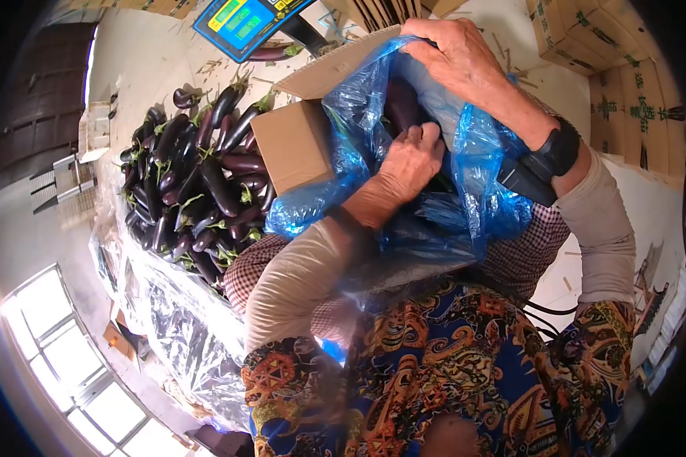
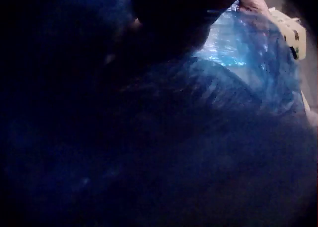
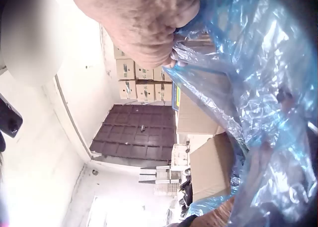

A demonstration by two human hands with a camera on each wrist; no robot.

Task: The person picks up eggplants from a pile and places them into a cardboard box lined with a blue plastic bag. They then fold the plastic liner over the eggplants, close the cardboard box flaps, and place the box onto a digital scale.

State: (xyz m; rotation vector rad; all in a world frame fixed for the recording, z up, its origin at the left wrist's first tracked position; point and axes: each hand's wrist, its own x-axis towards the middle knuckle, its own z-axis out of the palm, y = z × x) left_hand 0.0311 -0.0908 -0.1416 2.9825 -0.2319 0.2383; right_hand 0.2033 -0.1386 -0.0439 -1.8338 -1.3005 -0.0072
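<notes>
A blue plastic bag point(image 1: 480, 175) lines an open cardboard box point(image 1: 291, 145) held at the person's lap. Inside it, the left hand point(image 1: 410, 164) has its fingers curled at the lower end of a dark purple eggplant point(image 1: 402, 105). The left wrist view is mostly dark, with blue film point(image 2: 248, 73) lit at the upper right. At the far rim, the right hand point(image 1: 465, 61) grips the bag's edge. In the right wrist view the fingers of the right hand point(image 3: 149, 23) bunch the film, which stretches down beside the box flap point(image 3: 211, 167).
A large heap of eggplants point(image 1: 198, 175) lies left of the box, beside clear plastic sheeting point(image 1: 175, 327). A scale with a lit display point(image 1: 244, 23) stands beyond the box, with another eggplant point(image 1: 270, 53) near it. Stacked cartons point(image 1: 633, 107) stand at the right.
</notes>
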